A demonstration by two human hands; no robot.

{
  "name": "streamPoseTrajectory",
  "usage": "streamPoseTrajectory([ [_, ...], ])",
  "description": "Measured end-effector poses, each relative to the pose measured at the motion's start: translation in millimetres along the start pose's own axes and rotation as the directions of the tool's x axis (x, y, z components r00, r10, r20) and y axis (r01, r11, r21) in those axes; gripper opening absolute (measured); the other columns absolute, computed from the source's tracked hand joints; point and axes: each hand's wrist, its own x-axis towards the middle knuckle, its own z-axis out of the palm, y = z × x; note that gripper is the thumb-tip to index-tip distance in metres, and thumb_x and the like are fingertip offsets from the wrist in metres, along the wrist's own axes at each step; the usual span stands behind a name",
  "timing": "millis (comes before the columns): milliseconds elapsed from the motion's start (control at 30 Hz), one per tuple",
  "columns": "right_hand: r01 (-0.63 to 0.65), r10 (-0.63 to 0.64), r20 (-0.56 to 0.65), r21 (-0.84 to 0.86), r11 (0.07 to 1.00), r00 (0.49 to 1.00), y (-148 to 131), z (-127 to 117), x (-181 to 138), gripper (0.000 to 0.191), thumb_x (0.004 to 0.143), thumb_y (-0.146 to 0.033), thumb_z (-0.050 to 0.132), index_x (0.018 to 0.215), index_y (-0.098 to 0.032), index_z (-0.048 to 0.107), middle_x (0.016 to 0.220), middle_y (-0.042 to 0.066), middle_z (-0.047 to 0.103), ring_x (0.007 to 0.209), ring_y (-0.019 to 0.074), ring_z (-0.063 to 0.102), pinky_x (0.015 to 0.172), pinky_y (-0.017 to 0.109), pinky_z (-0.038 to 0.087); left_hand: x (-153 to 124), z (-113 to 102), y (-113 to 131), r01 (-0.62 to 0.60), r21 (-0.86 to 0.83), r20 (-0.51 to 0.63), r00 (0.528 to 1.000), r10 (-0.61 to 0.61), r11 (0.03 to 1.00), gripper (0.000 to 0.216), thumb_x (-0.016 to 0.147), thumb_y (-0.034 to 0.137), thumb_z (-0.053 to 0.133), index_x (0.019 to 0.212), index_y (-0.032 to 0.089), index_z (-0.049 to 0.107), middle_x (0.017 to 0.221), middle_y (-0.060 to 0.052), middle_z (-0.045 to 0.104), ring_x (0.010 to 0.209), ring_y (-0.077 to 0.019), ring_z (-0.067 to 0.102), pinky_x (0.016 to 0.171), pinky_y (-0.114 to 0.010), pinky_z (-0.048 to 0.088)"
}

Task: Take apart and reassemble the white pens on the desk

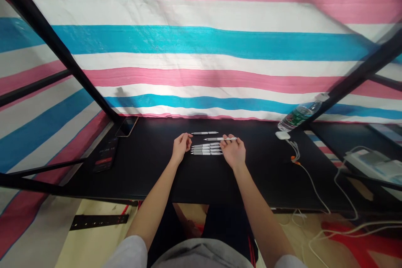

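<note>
My right hand [234, 153] has its thumb and fingers on a white and grey pen [215, 139], which points left above the table. Under it, several similar pens [205, 150] lie side by side in a stack of rows, their right ends close to my right hand. My left hand [181, 147] rests at the left ends of these pens, fingers loosely bent and thumb apart, with nothing visible in it. Farther back, a single pen [205, 133] lies crosswise, its left end next to my left fingertips; whether they touch, I cannot tell.
The black table [150, 176] carries a phone [127, 126] and a dark device with a lit screen [106, 155] on the left. At right stand a plastic bottle [300, 115] and a white charger [282, 135] with cables. Black frame bars and a striped sheet [194, 42] enclose it.
</note>
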Motion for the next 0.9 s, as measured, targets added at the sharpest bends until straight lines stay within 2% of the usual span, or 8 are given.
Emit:
streamPoseTrajectory([
  [267, -0.020, 0.021, -0.007, 0.121, 0.992, 1.000, 0.9, -0.2, 0.7, 0.020, 0.080, -0.044, 0.047, 0.077, -0.025, 0.053, 0.081, 0.004, 0.061, 0.062, 0.0170, 0.052, 0.059, 0.034, 0.046, -1.6, -0.4, -0.8, -0.011, 0.102, 0.034, 0.999, 0.007, 0.995, 0.039, 0.078, 0.053, 0.063, 0.082, 0.014, 0.065, 0.061, 0.002, 0.051, 0.045, -0.0048, 0.038, 0.039, -0.017, 0.024],
  [367, -0.037, 0.037, 0.005, 0.067, 0.997, 0.999, 1.6, 0.3, 0.6, 0.026, 0.082, -0.048, 0.047, 0.084, -0.025, 0.058, 0.089, 0.006, 0.066, 0.069, 0.0192, 0.058, 0.062, 0.035, 0.049, -5.7, 2.4, 2.6, -0.091, 0.210, 0.082, 0.994, 0.076, 0.974, 0.036, 0.077, 0.048, 0.067, 0.089, 0.015, 0.069, 0.066, 0.000, 0.056, 0.051, -0.0065, 0.044, 0.044, -0.019, 0.033],
  [467, -0.071, 0.070, 0.037, 0.028, 0.997, 0.997, 2.8, 1.3, -0.1, 0.029, 0.082, -0.050, 0.049, 0.088, -0.024, 0.060, 0.103, 0.009, 0.069, 0.079, 0.0212, 0.063, 0.064, 0.035, 0.051, -9.9, 5.8, 5.0, -0.186, 0.244, 0.185, 0.972, 0.143, 0.952, 0.034, 0.073, 0.041, 0.072, 0.096, 0.016, 0.071, 0.077, -0.003, 0.063, 0.059, -0.0084, 0.050, 0.052, -0.020, 0.040],
  [600, -0.089, 0.094, 0.073, -0.063, 0.994, 0.993, 8.0, 0.9, 1.2, 0.033, 0.081, -0.052, 0.055, 0.093, -0.022, 0.063, 0.109, 0.011, 0.070, 0.084, 0.0227, 0.066, 0.059, 0.032, 0.050, -9.6, 5.3, 1.4, -0.199, 0.280, 0.240, 0.962, 0.132, 0.939, 0.029, 0.075, 0.037, 0.071, 0.093, 0.015, 0.072, 0.075, -0.003, 0.064, 0.063, -0.0111, 0.055, 0.058, -0.022, 0.043],
  [700, 0.035, -0.040, -0.024, -0.203, 0.979, 0.999, 15.5, -2.7, 5.6, 0.029, 0.073, -0.047, 0.068, 0.089, -0.022, 0.065, 0.096, 0.007, 0.073, 0.077, 0.0203, 0.067, 0.056, 0.028, 0.048, -5.0, 0.2, -3.4, -0.211, 0.359, 0.130, 0.976, 0.175, 0.909, 0.026, 0.078, 0.038, 0.068, 0.090, 0.015, 0.072, 0.074, -0.004, 0.066, 0.066, -0.0132, 0.058, 0.062, -0.024, 0.044],
  [767, 0.165, -0.211, -0.096, -0.352, 0.921, 0.973, 20.6, -5.9, 8.6, 0.027, 0.069, -0.042, 0.073, 0.085, -0.020, 0.067, 0.083, 0.005, 0.071, 0.074, 0.0183, 0.066, 0.060, 0.028, 0.050, -2.3, -3.4, -5.4, -0.229, 0.440, 0.082, 0.973, 0.215, 0.868, 0.024, 0.080, 0.037, 0.066, 0.090, 0.016, 0.073, 0.077, -0.004, 0.068, 0.067, -0.0135, 0.057, 0.065, -0.025, 0.045],
  [800, 0.189, -0.258, -0.110, -0.429, 0.884, 0.960, 22.6, -7.5, 9.6, 0.027, 0.068, -0.040, 0.073, 0.084, -0.019, 0.068, 0.079, 0.004, 0.071, 0.073, 0.0182, 0.066, 0.063, 0.029, 0.051, -1.6, -4.8, -5.9, -0.251, 0.492, 0.080, 0.967, 0.244, 0.834, 0.023, 0.081, 0.036, 0.065, 0.090, 0.017, 0.073, 0.080, -0.004, 0.069, 0.066, -0.0134, 0.057, 0.065, -0.026, 0.044],
  [900, 0.258, -0.363, -0.050, -0.614, 0.746, 0.931, 25.9, -11.2, 10.0, 0.026, 0.073, -0.038, 0.068, 0.090, -0.018, 0.071, 0.089, 0.007, 0.072, 0.083, 0.0208, 0.067, 0.076, 0.035, 0.054, -1.3, -7.2, -6.6, -0.330, 0.646, 0.127, 0.936, 0.329, 0.689, 0.017, 0.084, 0.032, 0.062, 0.086, 0.019, 0.074, 0.084, -0.004, 0.069, 0.073, -0.0157, 0.057, 0.072, -0.029, 0.045],
])
